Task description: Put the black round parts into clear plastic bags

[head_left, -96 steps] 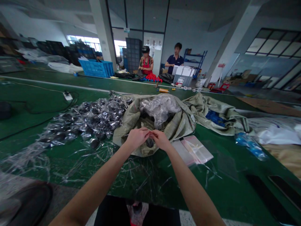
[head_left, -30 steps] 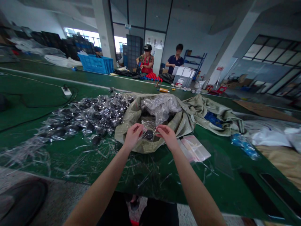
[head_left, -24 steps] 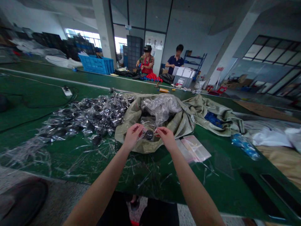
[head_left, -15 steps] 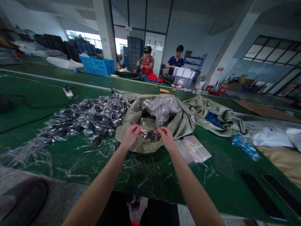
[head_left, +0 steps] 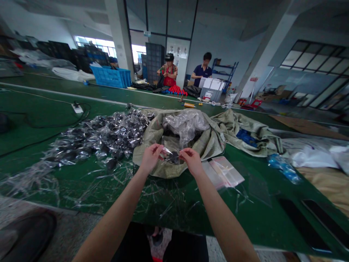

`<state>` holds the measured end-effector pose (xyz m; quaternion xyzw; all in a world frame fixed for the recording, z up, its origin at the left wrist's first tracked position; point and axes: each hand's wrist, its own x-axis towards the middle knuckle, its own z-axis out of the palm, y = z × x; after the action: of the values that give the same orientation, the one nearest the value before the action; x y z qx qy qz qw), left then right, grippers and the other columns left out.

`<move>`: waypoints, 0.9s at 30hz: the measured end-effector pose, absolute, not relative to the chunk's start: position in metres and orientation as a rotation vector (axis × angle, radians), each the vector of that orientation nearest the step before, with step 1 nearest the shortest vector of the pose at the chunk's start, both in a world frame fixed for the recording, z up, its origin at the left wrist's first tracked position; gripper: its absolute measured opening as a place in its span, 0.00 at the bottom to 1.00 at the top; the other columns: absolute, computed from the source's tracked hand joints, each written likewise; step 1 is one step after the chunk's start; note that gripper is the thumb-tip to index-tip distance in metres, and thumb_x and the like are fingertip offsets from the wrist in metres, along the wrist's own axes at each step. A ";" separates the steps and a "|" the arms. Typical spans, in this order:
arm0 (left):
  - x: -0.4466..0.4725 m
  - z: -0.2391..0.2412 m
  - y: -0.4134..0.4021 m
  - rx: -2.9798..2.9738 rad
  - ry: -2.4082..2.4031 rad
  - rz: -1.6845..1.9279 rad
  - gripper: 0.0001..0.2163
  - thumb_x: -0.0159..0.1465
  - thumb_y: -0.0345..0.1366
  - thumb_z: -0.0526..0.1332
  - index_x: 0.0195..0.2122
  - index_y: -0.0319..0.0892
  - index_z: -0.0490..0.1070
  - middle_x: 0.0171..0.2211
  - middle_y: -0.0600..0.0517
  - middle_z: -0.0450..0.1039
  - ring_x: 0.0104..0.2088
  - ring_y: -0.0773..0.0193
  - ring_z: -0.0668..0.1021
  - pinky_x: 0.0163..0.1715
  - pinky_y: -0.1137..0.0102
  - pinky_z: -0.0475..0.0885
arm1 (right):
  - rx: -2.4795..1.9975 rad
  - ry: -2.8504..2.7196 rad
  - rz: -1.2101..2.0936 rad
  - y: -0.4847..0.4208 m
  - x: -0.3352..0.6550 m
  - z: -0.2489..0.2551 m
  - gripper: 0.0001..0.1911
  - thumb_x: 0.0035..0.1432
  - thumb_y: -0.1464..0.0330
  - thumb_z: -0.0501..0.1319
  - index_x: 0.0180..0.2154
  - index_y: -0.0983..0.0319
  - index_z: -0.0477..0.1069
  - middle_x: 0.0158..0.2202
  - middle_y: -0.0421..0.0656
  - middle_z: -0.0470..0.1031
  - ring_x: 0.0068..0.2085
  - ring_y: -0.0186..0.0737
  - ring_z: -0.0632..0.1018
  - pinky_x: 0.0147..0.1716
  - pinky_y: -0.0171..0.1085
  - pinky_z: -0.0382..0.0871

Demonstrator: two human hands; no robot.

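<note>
Between my hands is a small clear plastic bag [head_left: 173, 157] with a dark round piece inside. My left hand [head_left: 151, 157] pinches its left side, and my right hand [head_left: 191, 159] pinches the right side. Both hands are over the front rim of an open olive woven sack [head_left: 171, 171], which holds crumpled clear plastic [head_left: 188, 123]. To the left lies a heap of dark pieces wrapped in clear film [head_left: 109, 134]. Flat clear bags [head_left: 227, 171] are stacked right of the sack.
Thin plastic strips [head_left: 89, 189] litter the green table [head_left: 191, 211] near its front edge. A second woven sack [head_left: 261, 145] and two dark flat slabs [head_left: 302, 225] lie at the right. Two people [head_left: 169, 71] work across the table by a blue crate [head_left: 110, 75].
The clear bag between my hands has changed shape and its film now catches light at the left. My hands have barely moved and still pinch it.
</note>
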<state>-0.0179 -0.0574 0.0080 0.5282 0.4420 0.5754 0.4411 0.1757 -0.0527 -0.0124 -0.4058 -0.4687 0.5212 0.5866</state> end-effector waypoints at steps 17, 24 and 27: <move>-0.025 0.005 -0.056 1.476 1.080 1.328 0.10 0.50 0.41 0.70 0.28 0.40 0.77 0.25 0.50 0.78 0.24 0.65 0.77 0.27 0.71 0.74 | -0.894 -1.436 1.034 -0.054 0.203 -0.002 0.08 0.50 0.62 0.68 0.31 0.59 0.78 0.30 0.39 0.76 0.31 0.37 0.78 0.36 0.38 0.74; -0.025 0.009 -0.061 1.510 0.975 1.289 0.10 0.52 0.41 0.68 0.29 0.39 0.78 0.26 0.49 0.78 0.26 0.63 0.78 0.30 0.69 0.75 | -0.753 -1.465 1.033 -0.048 0.204 -0.013 0.04 0.52 0.66 0.66 0.28 0.59 0.79 0.34 0.40 0.72 0.32 0.34 0.75 0.35 0.36 0.73; -0.026 0.008 -0.060 1.498 0.918 1.291 0.10 0.52 0.42 0.68 0.28 0.39 0.77 0.25 0.49 0.78 0.27 0.63 0.78 0.31 0.69 0.75 | -0.764 -1.473 1.034 -0.047 0.203 -0.015 0.04 0.52 0.67 0.65 0.27 0.58 0.79 0.35 0.41 0.71 0.33 0.34 0.74 0.35 0.35 0.73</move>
<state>-0.0256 -0.0599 0.0084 0.6093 0.3733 0.5250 0.4624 0.2029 -0.0470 -0.0154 -0.3239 -0.6247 0.4386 0.5590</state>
